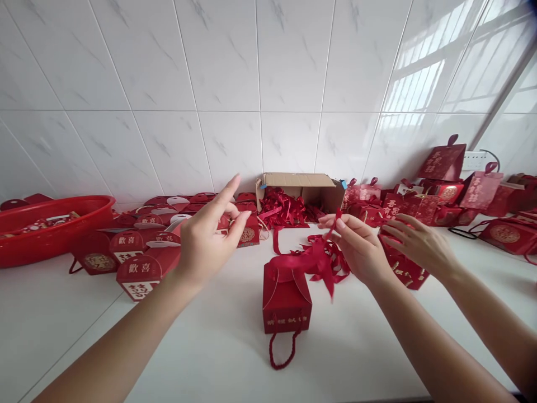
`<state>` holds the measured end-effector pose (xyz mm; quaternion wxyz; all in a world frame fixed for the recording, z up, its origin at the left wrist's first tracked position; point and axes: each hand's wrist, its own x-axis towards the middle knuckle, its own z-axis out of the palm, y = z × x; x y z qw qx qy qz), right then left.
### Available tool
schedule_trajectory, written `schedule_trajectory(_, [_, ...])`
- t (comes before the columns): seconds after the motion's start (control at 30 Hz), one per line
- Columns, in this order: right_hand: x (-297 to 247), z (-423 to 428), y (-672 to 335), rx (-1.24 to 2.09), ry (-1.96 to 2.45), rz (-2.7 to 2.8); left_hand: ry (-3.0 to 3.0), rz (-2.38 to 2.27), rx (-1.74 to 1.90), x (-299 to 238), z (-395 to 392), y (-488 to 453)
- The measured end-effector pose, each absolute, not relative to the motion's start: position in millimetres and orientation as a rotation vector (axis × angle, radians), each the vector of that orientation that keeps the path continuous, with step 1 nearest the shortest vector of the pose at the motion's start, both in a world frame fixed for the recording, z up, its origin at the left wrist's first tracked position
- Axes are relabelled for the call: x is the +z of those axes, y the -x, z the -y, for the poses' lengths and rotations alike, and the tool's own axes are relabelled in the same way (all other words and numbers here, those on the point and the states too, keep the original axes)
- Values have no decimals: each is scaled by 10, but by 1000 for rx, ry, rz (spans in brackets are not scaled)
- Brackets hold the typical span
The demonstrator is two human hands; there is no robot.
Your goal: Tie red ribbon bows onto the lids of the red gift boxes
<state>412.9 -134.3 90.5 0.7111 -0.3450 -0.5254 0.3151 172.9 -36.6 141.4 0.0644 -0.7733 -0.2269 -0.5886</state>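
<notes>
In the head view a small dark red gift box [287, 299] stands on the white table in front of me, its braided red cord handle [282, 365] hanging down over the near side. My right hand [356, 246] pinches a strip of red ribbon [321, 256], which trails left over the top of the box. My left hand [208, 238] is raised to the left of the box, index finger stretched out and thumb apart, with nothing visible in it. Behind the box lies a loose heap of red ribbons [338, 266].
Another person's hand [423, 246] reaches in from the right over a red box [413, 275]. A cardboard box [300, 179] with ribbons stands against the tiled wall. Several gift boxes [140, 274] and a red basin [90, 224] are at left; more boxes [442, 159] are stacked at right.
</notes>
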Motion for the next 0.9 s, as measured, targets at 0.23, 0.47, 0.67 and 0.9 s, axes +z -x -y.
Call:
schedule_trajectory(0.23, [769, 1405, -4175, 758, 876, 1164, 2929, 799, -1525, 1251, 485, -1717])
schedule_trajectory(0.47, [999, 1362, -4068, 685, 828, 1226, 3419, 918, -883, 1157, 697, -2037])
schedule_trajectory(0.67, [1157, 1305, -4004, 607, 773, 1269, 3516, 899, -644, 1121, 682, -2292])
schedule_trajectory(0.9, [1194, 1310, -4006, 603, 750, 1274, 3281, 957, -935, 1100, 606, -2291])
